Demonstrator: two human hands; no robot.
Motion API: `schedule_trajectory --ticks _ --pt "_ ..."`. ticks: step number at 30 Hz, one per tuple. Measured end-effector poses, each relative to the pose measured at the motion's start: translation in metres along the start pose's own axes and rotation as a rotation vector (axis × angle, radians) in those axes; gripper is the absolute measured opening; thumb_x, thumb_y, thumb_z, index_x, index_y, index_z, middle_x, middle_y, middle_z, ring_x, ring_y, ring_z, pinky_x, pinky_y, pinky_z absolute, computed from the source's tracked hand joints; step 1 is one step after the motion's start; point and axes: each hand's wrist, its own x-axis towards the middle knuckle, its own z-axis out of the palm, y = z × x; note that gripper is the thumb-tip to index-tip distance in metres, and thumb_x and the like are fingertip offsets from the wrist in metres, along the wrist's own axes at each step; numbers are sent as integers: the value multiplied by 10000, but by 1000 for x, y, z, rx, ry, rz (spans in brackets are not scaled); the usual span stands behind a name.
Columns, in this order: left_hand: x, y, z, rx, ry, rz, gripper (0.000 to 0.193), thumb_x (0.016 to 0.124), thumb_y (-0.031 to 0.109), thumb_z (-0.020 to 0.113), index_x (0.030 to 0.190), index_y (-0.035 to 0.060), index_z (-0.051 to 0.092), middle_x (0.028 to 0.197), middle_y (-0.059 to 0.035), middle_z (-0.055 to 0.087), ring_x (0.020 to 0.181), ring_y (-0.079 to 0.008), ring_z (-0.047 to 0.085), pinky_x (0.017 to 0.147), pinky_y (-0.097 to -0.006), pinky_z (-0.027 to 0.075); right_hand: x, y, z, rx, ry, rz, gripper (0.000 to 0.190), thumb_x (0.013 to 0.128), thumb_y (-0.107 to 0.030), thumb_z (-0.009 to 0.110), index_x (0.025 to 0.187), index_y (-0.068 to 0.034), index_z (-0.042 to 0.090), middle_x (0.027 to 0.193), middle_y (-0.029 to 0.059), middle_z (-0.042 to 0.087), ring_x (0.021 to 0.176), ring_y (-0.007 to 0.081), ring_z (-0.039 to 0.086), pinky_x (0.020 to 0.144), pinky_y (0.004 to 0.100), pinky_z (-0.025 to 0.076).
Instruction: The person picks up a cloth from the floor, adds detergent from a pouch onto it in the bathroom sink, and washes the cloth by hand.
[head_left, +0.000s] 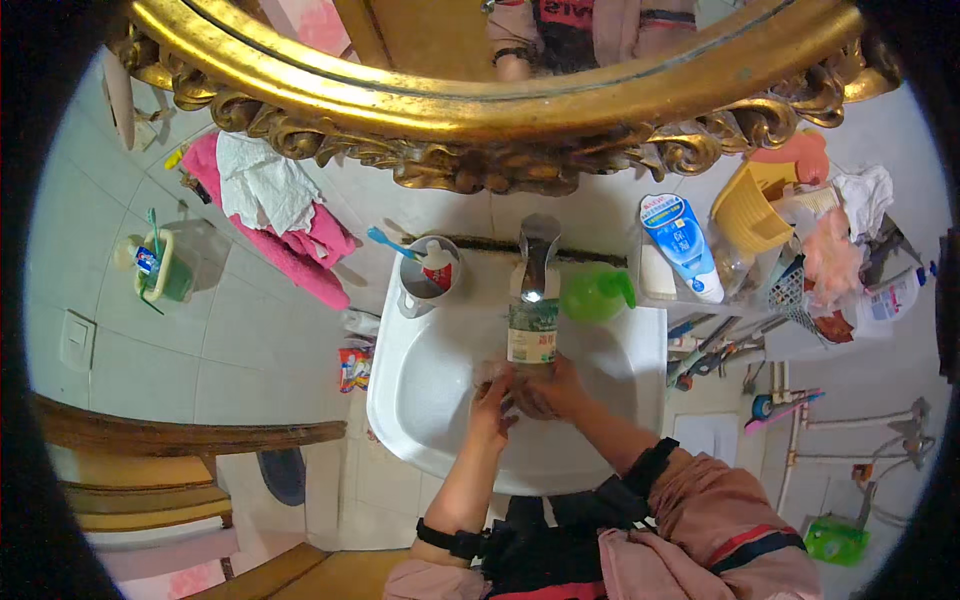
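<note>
A clear plastic bottle (533, 337) with a green and cream printed label is over the white washbasin (420, 405), its upper end at the metal faucet (538, 244). My right hand (561, 388) grips the bottle's lower part from the right. On the left, my left hand (491, 409) has its fingers bent beside some clear, see-through material (489, 372). Whether that material belongs to the bottle, and how firmly the left fingers hold it, I cannot tell. Glare on the faucet's tip hides where it meets the bottle.
On the basin's back rim stand a cup (409, 289) with a toothbrush and tube, and a green pump bottle (598, 292). A gold mirror frame (495, 112) overhangs the back. Right of it, a cluttered shelf bears a blue-and-white tube (682, 244). Pink towels (289, 255) hang left.
</note>
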Motion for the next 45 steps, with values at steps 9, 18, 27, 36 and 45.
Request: schedule_trajectory --ticks 9,18,27,36,45 --pt "42 -32 -22 -673 -465 -361 425 827 328 369 1166 74 401 1114 -151 474 1019 -273 459 875 -434 365 -34 -41 16 -720 -301 -291 356 553 -283 650 785 -57 504 807 109 543 741 291 540 620 372 428" --pt "74 -60 -13 -508 -498 90 346 820 208 436 1132 72 380 1093 -96 462 979 -236 482 831 -351 418 -25 -41 17 -696 -115 -623 335 609 -318 642 778 -59 512 734 138 551 720 302 541 589 380 431" --pt "49 -32 -5 -676 -383 84 408 799 271 507 1146 102 375 1060 -106 466 927 -243 501 764 -344 450 -25 -31 27 -754 -76 -419 271 706 -306 602 796 -56 549 682 108 572 643 250 579 572 338 458" --pt "34 -26 -17 -646 -334 -155 508 813 404 461 1193 83 359 1110 -120 454 932 -249 510 744 -372 456 -7 13 0 623 -60 332 322 741 -218 595 996 -41 512 960 61 540 846 127 507 745 267 405" --pt "35 -44 -18 -515 -248 -331 476 846 402 391 1217 108 342 1137 -108 453 972 -249 487 818 -381 420 13 4 -1 434 -257 311 380 634 -158 705 963 -52 549 902 62 585 806 175 555 691 304 458"
